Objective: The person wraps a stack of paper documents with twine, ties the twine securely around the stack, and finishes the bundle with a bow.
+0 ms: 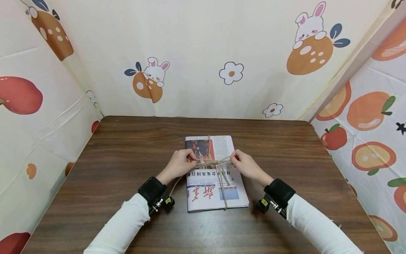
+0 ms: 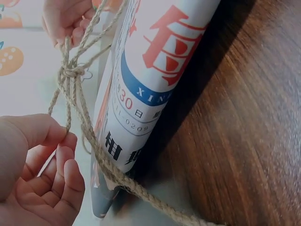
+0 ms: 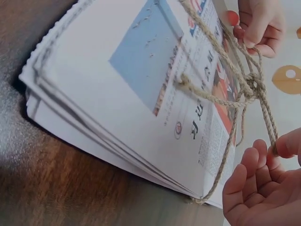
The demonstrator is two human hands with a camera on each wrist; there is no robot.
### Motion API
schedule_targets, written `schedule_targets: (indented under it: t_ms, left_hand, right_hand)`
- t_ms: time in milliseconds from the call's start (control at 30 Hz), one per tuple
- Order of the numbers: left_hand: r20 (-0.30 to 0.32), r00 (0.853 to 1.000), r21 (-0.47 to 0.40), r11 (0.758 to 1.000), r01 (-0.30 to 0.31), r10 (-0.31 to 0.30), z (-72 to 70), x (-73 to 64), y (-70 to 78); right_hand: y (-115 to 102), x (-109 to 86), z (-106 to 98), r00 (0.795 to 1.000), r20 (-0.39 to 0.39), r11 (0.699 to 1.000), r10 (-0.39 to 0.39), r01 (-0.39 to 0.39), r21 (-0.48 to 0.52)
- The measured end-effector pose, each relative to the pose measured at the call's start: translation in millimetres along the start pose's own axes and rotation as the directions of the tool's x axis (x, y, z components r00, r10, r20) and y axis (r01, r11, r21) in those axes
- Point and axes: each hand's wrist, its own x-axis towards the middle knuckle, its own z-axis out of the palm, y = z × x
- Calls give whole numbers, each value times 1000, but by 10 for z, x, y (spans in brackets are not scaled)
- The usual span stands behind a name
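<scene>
A folded stack of newspapers (image 1: 206,202) lies on the table with twine (image 1: 223,192) running along and across it. Near the middle of its top, the twine meets in a knot (image 3: 253,87) with loops to both sides. My left hand (image 1: 181,163) pinches one loop between thumb and forefinger at the stack's left edge. On the other side, my right hand (image 1: 248,165) pinches the opposite loop the same way. Between the hands the loops are stretched, and the knot (image 2: 71,73) stands raised off the paper. A loose twine end (image 3: 188,84) hangs over the front page.
The brown wooden table (image 1: 136,141) extends around the stack. A length of twine (image 2: 160,205) trails off the stack's left side toward the left wrist. Printed cloth walls (image 1: 196,88) rise behind the table and at both sides.
</scene>
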Motion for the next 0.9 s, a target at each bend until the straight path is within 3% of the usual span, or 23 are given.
schedule_targets:
  t_ms: [433,900]
  left_hand:
    - [3,1000,-13,1000,21,-21,-33,-24,4]
    - [2,999,-47,998,41,-41,-59,-23,-12]
  right_hand:
    - [37,12,-80,999,32,998,-14,16,-54]
    - [34,20,-86,998,1,998,61,-61,30]
